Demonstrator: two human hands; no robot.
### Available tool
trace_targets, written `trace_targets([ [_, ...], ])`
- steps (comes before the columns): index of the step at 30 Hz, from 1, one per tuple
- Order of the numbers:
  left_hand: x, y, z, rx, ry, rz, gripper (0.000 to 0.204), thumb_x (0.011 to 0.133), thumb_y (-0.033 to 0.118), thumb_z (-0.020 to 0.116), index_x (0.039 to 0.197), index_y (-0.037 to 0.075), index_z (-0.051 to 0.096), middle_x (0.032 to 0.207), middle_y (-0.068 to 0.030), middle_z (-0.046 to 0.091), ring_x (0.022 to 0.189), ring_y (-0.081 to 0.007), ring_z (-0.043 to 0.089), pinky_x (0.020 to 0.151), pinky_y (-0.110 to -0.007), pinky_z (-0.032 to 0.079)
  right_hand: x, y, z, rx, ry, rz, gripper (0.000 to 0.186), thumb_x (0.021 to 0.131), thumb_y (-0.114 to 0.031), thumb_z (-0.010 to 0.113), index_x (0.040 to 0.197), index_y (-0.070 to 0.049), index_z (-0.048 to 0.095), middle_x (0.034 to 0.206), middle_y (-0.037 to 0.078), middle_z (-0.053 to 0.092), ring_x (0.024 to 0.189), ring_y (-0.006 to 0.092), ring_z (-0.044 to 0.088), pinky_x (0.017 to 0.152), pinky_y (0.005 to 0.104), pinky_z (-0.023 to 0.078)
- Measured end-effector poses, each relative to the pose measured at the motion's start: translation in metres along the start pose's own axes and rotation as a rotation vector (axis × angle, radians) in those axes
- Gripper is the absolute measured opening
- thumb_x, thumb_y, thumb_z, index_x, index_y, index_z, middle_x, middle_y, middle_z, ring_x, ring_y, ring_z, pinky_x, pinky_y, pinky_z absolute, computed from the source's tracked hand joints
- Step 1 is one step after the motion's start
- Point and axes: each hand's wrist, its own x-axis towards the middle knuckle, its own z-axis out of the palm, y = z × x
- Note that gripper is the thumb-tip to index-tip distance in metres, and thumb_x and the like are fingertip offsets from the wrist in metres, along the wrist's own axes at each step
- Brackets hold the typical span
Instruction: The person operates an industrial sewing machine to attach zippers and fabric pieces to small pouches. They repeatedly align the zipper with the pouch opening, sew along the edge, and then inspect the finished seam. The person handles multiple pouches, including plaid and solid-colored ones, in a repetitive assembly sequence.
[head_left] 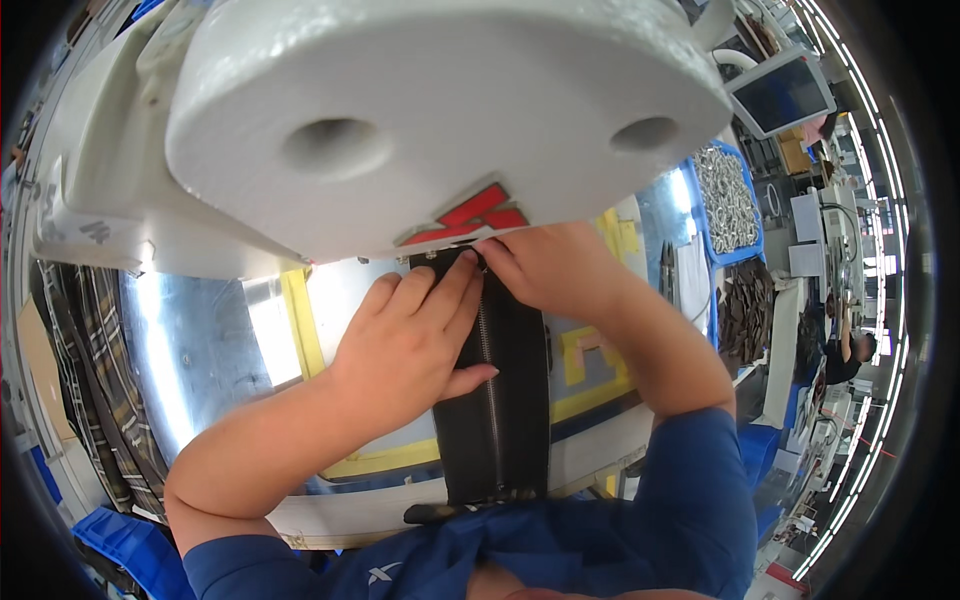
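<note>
A white sewing machine head (pixel 450 120) with a red marking hangs over a black fabric strip (pixel 515 420), which has a metal zipper (pixel 487 360) down its middle and lies over a work plate marked with yellow tape (pixel 295 320). My left hand (pixel 405 335) rests open on the strip, fingers spread, tips beside the zipper just below the head. My right hand (pixel 560 275) is closed at the zipper's upper end, thumb and finger close to my left fingertips; what they grip is hidden.
Plaid cloth (pixel 110 360) lies at left, above a blue bin (pixel 130 560). At right are a blue tray of metal rings (pixel 728 200), dark pieces (pixel 748 320), a tool (pixel 668 280) and a screen (pixel 780 90). Another person (pixel 840 360) is farther off to the right.
</note>
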Motion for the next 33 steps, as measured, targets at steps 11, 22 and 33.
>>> trace_targets([
  [11,0.003,-0.01,0.0,-0.172,-0.005,-0.071,0.092,0.064,0.053,0.092,0.135,0.0,0.068,0.147,-0.0128,0.064,0.101,-0.0289,0.059,0.094,-0.041,0.05,-0.028,0.001,0.011,-0.078,0.068,-0.139,0.025,0.085,-0.01,0.068,0.107,0.0,0.072,0.102,0.012,0.07,0.092,0.0305,0.07,0.081,0.0433,0.059],
  [22,0.006,-0.019,0.001,-0.408,-0.023,-0.124,0.086,0.064,0.044,0.095,0.134,0.002,0.069,0.147,-0.0145,0.064,0.106,-0.0323,0.066,0.097,-0.043,0.051,-0.029,-0.004,0.006,-0.098,0.013,-0.117,0.034,0.087,-0.011,0.064,0.117,0.005,0.069,0.103,0.012,0.067,0.095,0.0312,0.068,0.087,0.0416,0.057],
  [33,0.004,-0.021,0.0,-0.317,-0.025,-0.106,0.083,0.066,0.043,0.095,0.135,0.004,0.07,0.144,-0.0143,0.066,0.11,-0.0333,0.069,0.095,-0.043,0.052,-0.022,-0.001,0.005,-0.109,0.0,-0.104,0.022,0.087,-0.01,0.064,0.107,0.0,0.069,0.098,0.011,0.065,0.093,0.0308,0.067,0.087,0.0426,0.055],
])
